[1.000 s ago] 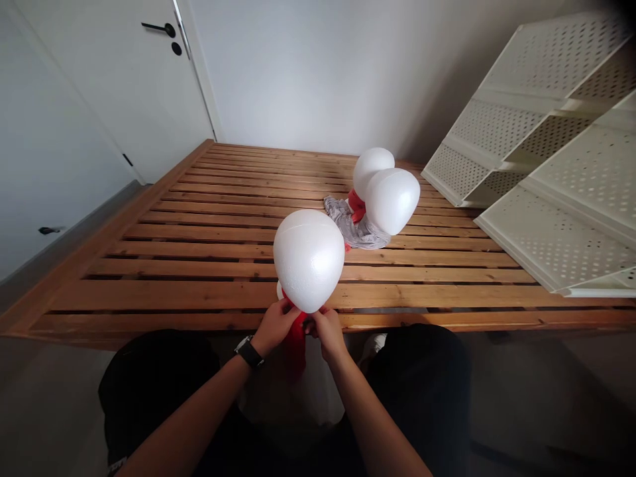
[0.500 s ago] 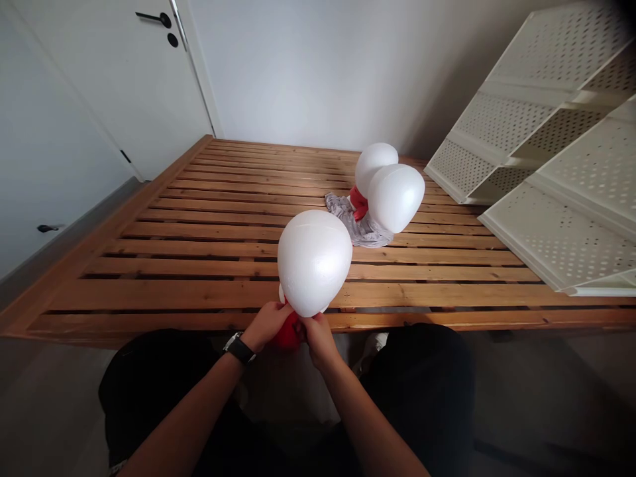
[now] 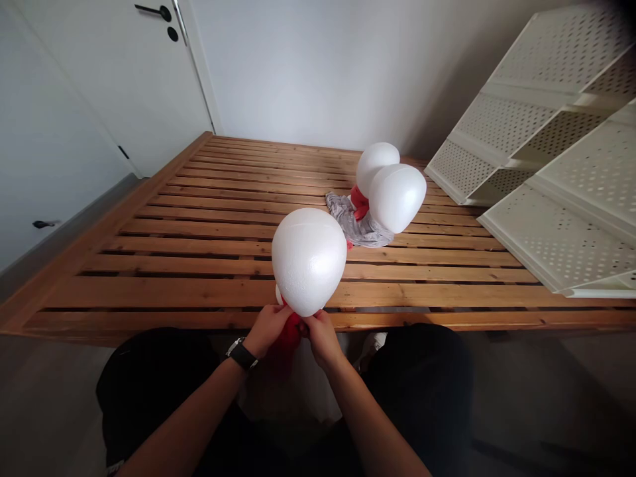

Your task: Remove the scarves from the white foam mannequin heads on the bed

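The hands (image 3: 295, 331) are together, pinching a red cloth (image 3: 289, 338) under a foam egg (image 3: 309, 262), holding it up over the slatted bed frame (image 3: 163, 291); other foam eggs (image 3: 397, 197) stand upper right.

A pale grey plaster wall (image 3: 308, 73) straight ahead, softly and evenly lit, with no window in sight. Along the left side, a white door (image 3: 114, 79) with a black lever handle (image 3: 159, 10) and, nearer, a white door panel (image 3: 50, 146) with another black handle (image 3: 46, 224). Low along that side, a grey skirting board (image 3: 64, 258). In the middle of the room, a honey-toned wooden slatted bed frame (image 3: 149, 278) with dark gaps between the slats. Against the right wall, two white perforated shelving units (image 3: 527, 126) (image 3: 571, 212), tilted and just beside the frame's far corner. Below, a dim grey floor (image 3: 50, 411), darker toward the corners
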A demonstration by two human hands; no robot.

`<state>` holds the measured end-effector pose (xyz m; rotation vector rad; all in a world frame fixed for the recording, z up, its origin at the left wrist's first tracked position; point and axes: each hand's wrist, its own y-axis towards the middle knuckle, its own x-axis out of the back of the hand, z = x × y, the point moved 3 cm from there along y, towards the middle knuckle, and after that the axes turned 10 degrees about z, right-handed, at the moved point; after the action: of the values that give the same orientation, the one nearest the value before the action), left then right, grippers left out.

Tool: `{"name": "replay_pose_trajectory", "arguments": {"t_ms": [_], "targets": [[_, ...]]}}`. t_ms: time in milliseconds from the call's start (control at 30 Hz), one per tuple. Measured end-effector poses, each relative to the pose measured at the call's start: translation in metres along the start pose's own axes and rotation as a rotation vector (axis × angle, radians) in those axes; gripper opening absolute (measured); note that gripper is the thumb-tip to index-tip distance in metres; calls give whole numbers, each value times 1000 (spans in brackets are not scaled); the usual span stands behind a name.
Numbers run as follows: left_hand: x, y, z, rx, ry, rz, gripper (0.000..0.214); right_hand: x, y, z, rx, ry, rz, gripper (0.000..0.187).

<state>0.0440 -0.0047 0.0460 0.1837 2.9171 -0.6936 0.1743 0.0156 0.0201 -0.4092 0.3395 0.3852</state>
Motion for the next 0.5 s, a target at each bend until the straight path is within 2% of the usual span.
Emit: {"name": "replay_pose_trajectory", "arguments": {"t_ms": [100,267,500], "targets": [[-3,-1,-1,-36,-94,-70,39,-2,-4,-4,-22,6,31,30],[-5,3,0,-71,-247,-52,37,3,-5,-6,14,55,-19,27],[15,10,9,-165,-235,-210,56,31,-4,21,59,82,-119,24]]}}
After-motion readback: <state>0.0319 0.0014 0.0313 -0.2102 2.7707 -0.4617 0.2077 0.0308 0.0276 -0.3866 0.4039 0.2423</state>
